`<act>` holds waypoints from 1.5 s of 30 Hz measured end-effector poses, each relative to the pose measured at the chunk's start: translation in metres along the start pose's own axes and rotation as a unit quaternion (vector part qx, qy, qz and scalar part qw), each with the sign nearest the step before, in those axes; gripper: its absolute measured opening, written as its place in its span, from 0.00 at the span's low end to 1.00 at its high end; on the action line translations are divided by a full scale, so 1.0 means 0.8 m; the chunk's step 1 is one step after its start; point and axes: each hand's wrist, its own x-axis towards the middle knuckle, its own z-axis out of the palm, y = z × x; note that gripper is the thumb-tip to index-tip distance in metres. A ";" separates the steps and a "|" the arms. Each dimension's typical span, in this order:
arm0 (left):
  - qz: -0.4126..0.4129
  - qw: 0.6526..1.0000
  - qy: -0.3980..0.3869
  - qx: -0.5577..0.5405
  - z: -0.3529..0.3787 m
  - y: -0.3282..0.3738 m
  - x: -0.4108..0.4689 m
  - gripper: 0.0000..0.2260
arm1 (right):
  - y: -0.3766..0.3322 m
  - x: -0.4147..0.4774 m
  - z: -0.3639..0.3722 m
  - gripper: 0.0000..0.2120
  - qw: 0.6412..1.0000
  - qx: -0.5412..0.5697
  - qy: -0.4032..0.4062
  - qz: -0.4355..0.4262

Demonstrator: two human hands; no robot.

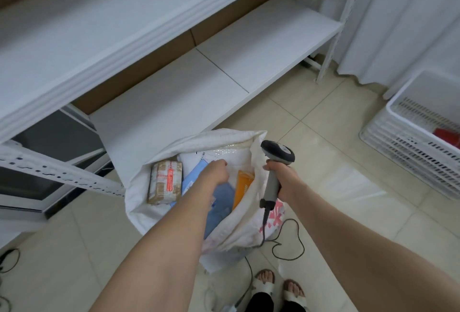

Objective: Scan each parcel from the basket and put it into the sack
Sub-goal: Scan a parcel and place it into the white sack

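Left hand point(215, 172) is down inside the open sack point(139, 187), fingers curled, grip unclear, white parcel point(194, 159) just beyond them. Right hand point(282, 177) clamps the scanner point(276, 162) handle beside the sack's rim; basket point(398, 132) well right.

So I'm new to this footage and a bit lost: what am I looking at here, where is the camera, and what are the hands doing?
There is no machine here. The single picture comes from a camera worn on a person's head, looking down at their own bare arms and sandalled feet on a tiled floor. The right hand grips a corded scanner. The left hand reaches into an open white sack standing on the floor; whether it grips anything is hidden. Inside lie parcels: a brown taped one, blue ones and an orange one. At the right edge stands a white basket with something red inside. White shelves stand behind.
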 end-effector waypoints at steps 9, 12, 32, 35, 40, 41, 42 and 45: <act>0.065 0.994 0.080 0.022 -0.103 0.096 -0.061 0.21 | -0.097 -0.084 -0.030 0.10 0.995 0.065 -0.016 -0.071; 0.116 0.987 0.107 0.016 -0.128 0.144 -0.073 0.20 | -0.136 -0.108 -0.054 0.10 0.993 0.068 -0.006 -0.100; 0.264 0.955 0.130 0.036 -0.096 0.660 -0.056 0.20 | -0.349 -0.070 -0.437 0.02 0.946 0.280 0.099 -0.131; 0.250 0.959 0.125 0.042 -0.076 0.741 -0.039 0.20 | -0.384 -0.049 -0.510 0.01 0.947 0.285 0.104 -0.108; 0.253 0.960 0.109 0.052 -0.047 0.862 -0.010 0.18 | -0.442 -0.008 -0.609 0.02 0.937 0.317 0.127 -0.077; 0.255 0.960 0.104 0.055 -0.044 0.884 -0.002 0.18 | -0.453 0.003 -0.626 0.02 0.936 0.319 0.130 -0.073; 0.255 0.960 0.099 0.058 -0.041 0.907 0.007 0.18 | -0.464 0.014 -0.643 0.03 0.935 0.322 0.131 -0.070; 0.263 0.959 0.079 0.065 -0.032 0.976 0.040 0.17 | -0.496 0.054 -0.694 0.04 0.934 0.327 0.130 -0.062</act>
